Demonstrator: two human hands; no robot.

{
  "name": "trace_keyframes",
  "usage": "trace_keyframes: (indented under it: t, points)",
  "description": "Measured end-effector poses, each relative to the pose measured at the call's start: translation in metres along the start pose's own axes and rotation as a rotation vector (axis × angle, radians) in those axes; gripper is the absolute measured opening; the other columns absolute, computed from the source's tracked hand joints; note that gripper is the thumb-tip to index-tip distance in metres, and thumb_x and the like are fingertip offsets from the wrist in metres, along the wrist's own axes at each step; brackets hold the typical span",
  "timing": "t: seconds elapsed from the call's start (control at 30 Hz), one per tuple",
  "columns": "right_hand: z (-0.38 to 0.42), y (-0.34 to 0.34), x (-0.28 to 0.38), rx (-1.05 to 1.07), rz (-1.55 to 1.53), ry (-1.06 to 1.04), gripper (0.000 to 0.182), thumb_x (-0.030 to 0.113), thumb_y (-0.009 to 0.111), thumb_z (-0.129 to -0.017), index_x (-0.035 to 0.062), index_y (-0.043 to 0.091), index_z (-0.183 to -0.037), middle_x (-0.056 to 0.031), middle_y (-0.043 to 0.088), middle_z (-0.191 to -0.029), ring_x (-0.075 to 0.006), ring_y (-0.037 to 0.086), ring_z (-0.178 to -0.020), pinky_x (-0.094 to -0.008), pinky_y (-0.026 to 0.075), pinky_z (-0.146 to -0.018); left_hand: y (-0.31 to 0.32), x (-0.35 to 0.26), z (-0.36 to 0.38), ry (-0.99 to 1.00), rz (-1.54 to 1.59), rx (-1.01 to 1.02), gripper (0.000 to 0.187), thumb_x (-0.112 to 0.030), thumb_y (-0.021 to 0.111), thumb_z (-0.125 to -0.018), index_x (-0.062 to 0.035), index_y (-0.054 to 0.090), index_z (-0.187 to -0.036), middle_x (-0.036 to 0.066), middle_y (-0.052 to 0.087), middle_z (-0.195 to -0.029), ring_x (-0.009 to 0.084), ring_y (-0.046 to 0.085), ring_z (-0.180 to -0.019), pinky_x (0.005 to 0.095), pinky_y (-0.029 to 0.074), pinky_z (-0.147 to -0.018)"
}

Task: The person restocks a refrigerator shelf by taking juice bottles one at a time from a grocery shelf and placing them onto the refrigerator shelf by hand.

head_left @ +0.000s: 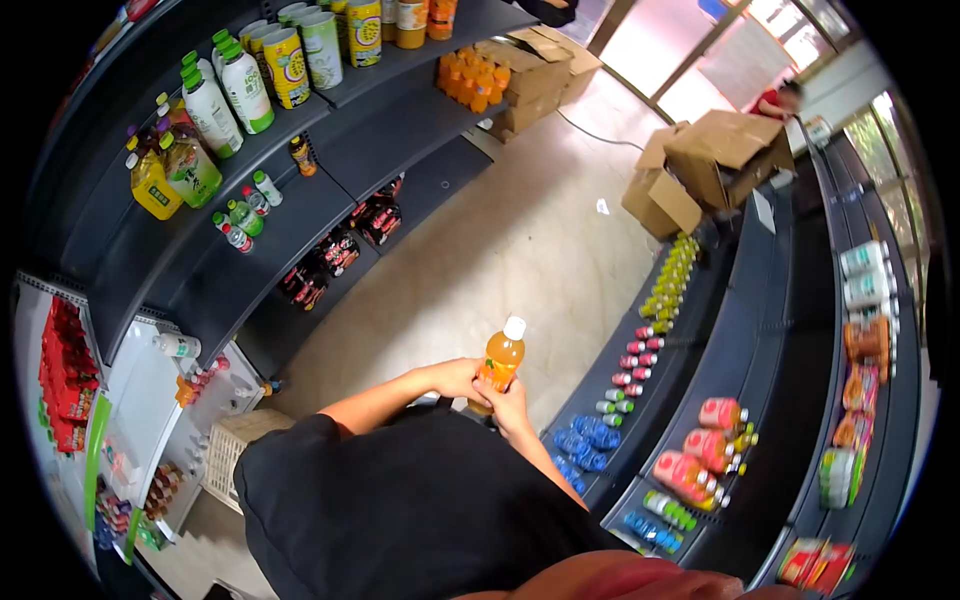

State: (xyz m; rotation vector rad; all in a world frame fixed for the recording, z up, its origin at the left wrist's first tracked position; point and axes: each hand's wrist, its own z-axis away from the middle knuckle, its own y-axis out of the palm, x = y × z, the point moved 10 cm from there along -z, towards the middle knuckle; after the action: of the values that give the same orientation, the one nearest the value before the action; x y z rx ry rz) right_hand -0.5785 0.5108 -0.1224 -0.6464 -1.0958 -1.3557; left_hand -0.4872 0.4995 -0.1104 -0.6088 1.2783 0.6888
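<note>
An orange juice bottle with a white cap stands nearly upright in front of my black shirt. My left hand is closed around its lower part from the left. From the right, my right hand wraps the same bottle, with its fingers close to those of my left hand. The fingers cover much of the label and the base. Beneath the bottle lies the pale floor, well below my hands.
A dark shelf unit with bottles and cans curves along the left. Lower shelves with rows of bottles run along the right. Open cardboard boxes stand ahead, near a person in red. A white basket is at lower left.
</note>
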Motion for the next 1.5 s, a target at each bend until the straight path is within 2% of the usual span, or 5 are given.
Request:
trace_keyframes:
  t: [0.23,1.0,1.17,1.3,1.5]
  points:
    - [-0.134,-0.028,0.018,0.155,-0.010,0.271,0.046,0.001,0.079,-0.084,0.0002,0.059,-0.125,-0.0075,0.068,-0.110,-0.0167,0.067,-0.099,-0.0312,0.055,-0.086,-0.076,0.019,-0.101,0.035,0.122,-0.039,0.057,-0.031,0.080,-0.086,-0.0067,0.058,-0.133,0.012,0.068,-0.125,0.0242,0.063,-0.117,0.0365,0.047,-0.102]
    - [-0.630,0.123,0.329,0.262,0.262,-0.314,0.042,-0.004,0.079,-0.080,-0.0001,0.063,-0.119,-0.0060,0.070,-0.100,-0.0128,0.067,-0.084,-0.0269,0.056,-0.072,-0.563,-0.120,-0.268,0.119,-0.234,-0.993,0.080,-0.017,0.072,-0.085,-0.0003,0.035,-0.154,0.021,0.063,-0.124,0.0297,0.066,-0.108,0.0402,0.052,-0.096]
    - [-0.693,0.191,0.419,0.360,0.392,-0.571,0.054,0.001,0.082,-0.076,-0.0015,0.062,-0.126,-0.0081,0.070,-0.112,-0.0154,0.067,-0.100,-0.0310,0.053,-0.092,-0.642,-0.160,-0.267,0.240,-0.278,-0.995,0.099,-0.021,0.074,-0.082,0.0015,0.017,-0.160,0.024,0.041,-0.151,0.0331,0.053,-0.128,0.0405,0.046,-0.105]
    - [-0.743,0.242,0.476,0.483,0.459,-0.601,0.048,0.004,0.082,-0.076,-0.0013,0.065,-0.120,-0.0068,0.071,-0.107,-0.0142,0.066,-0.097,-0.0305,0.053,-0.088,-0.701,-0.179,-0.276,0.342,-0.256,-1.024,0.105,-0.018,0.074,-0.082,0.0024,0.009,-0.161,0.025,0.015,-0.166,0.0329,0.019,-0.155,0.0399,0.019,-0.125]
    - [-0.831,0.325,0.519,0.638,0.340,-0.673,0.042,0.004,0.079,-0.081,0.0000,0.064,-0.119,-0.0045,0.071,-0.105,-0.0118,0.066,-0.094,-0.0266,0.053,-0.083,-0.801,-0.203,-0.288,0.247,-0.188,-1.434,0.098,-0.010,0.069,-0.086,-0.0078,0.009,-0.163,0.019,0.026,-0.159,0.0302,0.043,-0.137,0.0399,0.044,-0.107]
